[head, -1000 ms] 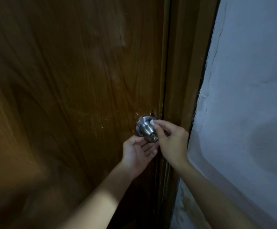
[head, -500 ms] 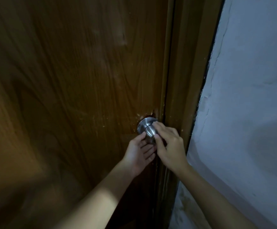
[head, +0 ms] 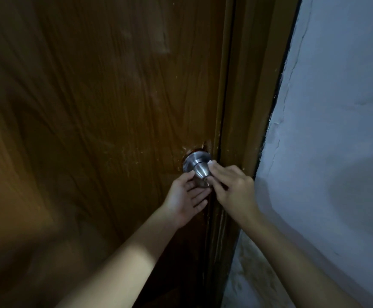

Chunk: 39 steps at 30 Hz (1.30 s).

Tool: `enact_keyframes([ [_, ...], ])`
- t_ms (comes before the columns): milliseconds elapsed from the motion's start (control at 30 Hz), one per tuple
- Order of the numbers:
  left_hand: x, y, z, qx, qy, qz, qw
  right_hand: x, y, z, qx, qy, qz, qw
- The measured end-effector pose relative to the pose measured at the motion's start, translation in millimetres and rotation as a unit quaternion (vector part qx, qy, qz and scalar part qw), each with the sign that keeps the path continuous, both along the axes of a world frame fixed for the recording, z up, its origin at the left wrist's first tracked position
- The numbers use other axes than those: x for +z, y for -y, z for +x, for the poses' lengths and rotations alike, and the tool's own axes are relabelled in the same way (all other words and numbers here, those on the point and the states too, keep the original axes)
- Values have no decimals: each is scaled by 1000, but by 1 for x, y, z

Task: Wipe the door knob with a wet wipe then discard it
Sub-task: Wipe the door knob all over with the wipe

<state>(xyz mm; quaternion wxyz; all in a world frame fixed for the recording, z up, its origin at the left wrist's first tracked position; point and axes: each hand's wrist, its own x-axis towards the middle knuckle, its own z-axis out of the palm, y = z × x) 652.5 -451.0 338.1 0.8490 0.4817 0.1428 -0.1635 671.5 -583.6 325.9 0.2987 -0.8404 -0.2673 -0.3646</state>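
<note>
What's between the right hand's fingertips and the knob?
A small white wet wipe, pinched by the right hand against the door knob; head view.

Your steel knob (head: 197,166) juts from the door's right edge; a white wipe (head: 211,162) presses its right side.

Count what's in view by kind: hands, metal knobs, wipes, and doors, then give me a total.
Bare hands: 2, left hand and right hand
Round brushed-steel door knob: 1
Small white wet wipe, mostly hidden under the right fingers: 1
Brown wood-grain door: 1
Total: 5
</note>
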Motion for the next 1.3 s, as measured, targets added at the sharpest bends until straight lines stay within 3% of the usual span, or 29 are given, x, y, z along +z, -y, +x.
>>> enact_keyframes([
  [100, 1, 1, 1, -1, -3, -9, 1000, 8, -7, -2, 55, 28, -55, 997],
  [233, 2, 2, 1, -2, -3, -2, 1000, 20, -13, -2, 97, -71, -37, 992],
  [367, 1, 0, 0, -12, -5, 1, 1000, 15, -7, 0, 62, -195, 26, 978],
  [467, -1, -1, 0, -7, -4, 23, 1000, 16, -6, -4, 50, -271, 164, 947],
  [567, 0, -4, 0, -1, -2, 44, 999, 15, -9, -12, 101, -374, 336, 858],
  [700, 4, -6, -2, -3, 2, 72, 997, 13, -19, -19, 186, -509, 592, 596],
  [733, 5, -6, -3, -6, 5, 78, 997, 13, -19, -18, 187, -512, 624, 560],
  [767, 6, -7, -3, -10, 7, 79, 997, 15, -20, -18, 179, -510, 639, 547],
  [800, 6, -8, -4, -14, 7, 75, 997, 16, -19, -18, 159, -500, 637, 565],
  [833, 7, -8, -5, -15, 5, 67, 998, 17, -19, -17, 127, -481, 617, 609],
  [933, 7, -7, -6, -10, -2, 42, 999, 15, -15, -18, 2, -354, 474, 806],
  [1000, 8, -5, -7, -14, -6, 17, 1000, 14, -13, -21, -18, -255, 393, 883],
  [1100, 11, -3, -9, -21, -16, -10, 1000, 15, -14, -21, 8, -144, 316, 938],
  [1200, 13, -5, -11, -17, -21, -10, 1000, 8, -18, -16, 16, -45, 150, 988],
  [1300, 14, -5, -12, -11, -29, -2, 1000, -7, -17, -12, 12, 41, 31, 999],
])
